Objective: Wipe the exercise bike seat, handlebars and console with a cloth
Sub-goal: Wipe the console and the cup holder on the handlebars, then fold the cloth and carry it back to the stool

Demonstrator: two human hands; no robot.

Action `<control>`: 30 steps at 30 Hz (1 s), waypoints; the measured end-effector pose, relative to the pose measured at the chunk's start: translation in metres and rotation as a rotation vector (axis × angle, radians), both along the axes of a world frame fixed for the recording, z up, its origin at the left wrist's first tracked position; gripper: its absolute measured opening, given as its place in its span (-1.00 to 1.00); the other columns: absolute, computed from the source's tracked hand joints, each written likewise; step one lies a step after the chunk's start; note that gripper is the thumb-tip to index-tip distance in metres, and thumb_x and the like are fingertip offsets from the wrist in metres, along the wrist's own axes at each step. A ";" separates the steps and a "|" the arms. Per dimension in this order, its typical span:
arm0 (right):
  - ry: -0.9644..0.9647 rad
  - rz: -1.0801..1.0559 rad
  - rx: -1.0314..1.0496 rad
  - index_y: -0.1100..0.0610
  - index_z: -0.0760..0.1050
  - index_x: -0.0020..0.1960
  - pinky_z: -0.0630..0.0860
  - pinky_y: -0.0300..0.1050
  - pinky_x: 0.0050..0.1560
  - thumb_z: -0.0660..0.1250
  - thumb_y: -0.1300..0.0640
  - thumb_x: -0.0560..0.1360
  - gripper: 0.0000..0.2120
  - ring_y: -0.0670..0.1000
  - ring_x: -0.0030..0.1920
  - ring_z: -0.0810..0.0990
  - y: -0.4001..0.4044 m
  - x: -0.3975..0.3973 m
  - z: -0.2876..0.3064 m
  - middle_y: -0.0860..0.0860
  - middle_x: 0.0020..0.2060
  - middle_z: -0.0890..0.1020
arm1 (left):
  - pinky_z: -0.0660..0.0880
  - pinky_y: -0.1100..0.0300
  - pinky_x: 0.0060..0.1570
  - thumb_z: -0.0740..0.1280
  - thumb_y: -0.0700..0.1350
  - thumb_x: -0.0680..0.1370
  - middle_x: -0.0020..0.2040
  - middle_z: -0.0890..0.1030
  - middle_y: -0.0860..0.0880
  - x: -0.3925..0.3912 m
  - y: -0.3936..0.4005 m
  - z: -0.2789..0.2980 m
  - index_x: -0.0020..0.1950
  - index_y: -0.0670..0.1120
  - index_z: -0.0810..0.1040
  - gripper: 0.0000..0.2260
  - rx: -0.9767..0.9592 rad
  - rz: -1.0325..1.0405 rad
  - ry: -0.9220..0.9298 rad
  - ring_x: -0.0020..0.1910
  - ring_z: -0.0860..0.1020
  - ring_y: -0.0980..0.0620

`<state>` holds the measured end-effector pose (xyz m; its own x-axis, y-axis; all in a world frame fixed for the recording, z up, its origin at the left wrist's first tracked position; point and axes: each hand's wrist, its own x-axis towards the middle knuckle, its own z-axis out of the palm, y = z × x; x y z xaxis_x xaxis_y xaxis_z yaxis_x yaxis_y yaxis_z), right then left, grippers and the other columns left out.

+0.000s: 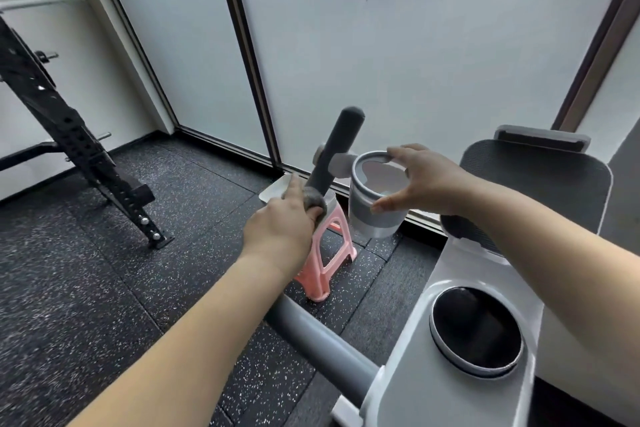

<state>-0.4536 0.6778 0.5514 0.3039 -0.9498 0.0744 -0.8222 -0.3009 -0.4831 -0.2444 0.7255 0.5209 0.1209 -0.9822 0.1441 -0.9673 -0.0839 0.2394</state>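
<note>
The exercise bike's dark foam handlebar grip (pixel 337 146) rises at an angle in the middle of the view. My left hand (pixel 282 229) is wrapped around its lower end with a grey cloth (pixel 313 199) pressed against the grip. My right hand (pixel 420 180) holds the rim of the grey and white cup holder (pixel 375 215) beside the grip. The white bike body with a round black dial (pixel 476 329) fills the lower right. The black mesh console panel (pixel 540 191) stands at the right.
A pink plastic stool (pixel 332 256) with a white tray (pixel 275 189) on it stands just behind the handlebar. A black weight rack (pixel 65 135) leans at the left. Speckled black rubber flooring (pixel 121 253) runs to frosted glass panels (pixel 415 45) behind.
</note>
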 end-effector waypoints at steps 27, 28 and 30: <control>-0.591 -0.047 -0.065 0.24 0.56 -0.09 0.53 0.02 0.05 0.43 0.18 0.43 -0.86 -0.03 -0.17 0.58 0.216 -0.016 0.041 0.11 -0.22 0.64 | 0.18 0.49 0.30 0.40 -0.03 0.48 0.34 0.45 0.00 -0.060 0.154 0.062 0.48 0.00 0.25 -0.39 -0.164 -0.726 0.514 0.32 0.39 0.12; -0.605 -0.057 -0.092 0.22 0.54 -0.08 0.53 -0.05 0.02 0.41 0.21 0.44 -0.90 -0.06 -0.17 0.57 0.226 -0.023 0.043 0.07 -0.23 0.62 | 0.28 0.30 0.35 0.40 0.03 0.46 0.32 0.49 0.01 -0.064 0.158 0.066 0.46 0.03 0.28 -0.40 -0.116 -0.755 0.569 0.29 0.43 0.13; -0.627 -0.084 -0.144 0.13 0.52 -0.09 0.50 -0.15 -0.02 0.37 0.27 0.46 -0.92 -0.09 -0.18 0.56 0.244 -0.037 0.046 -0.02 -0.23 0.60 | 0.43 0.08 0.28 0.32 0.11 0.45 0.20 0.59 0.00 -0.074 0.169 0.074 0.38 0.08 0.40 -0.50 -0.083 -0.770 0.648 0.19 0.53 0.12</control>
<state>-0.4910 0.9219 0.5975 0.0867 -0.9357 0.3419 -0.4210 -0.3454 -0.8387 -0.3182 0.8940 0.5949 -0.4626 -0.8158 0.3472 -0.4326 0.5495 0.7148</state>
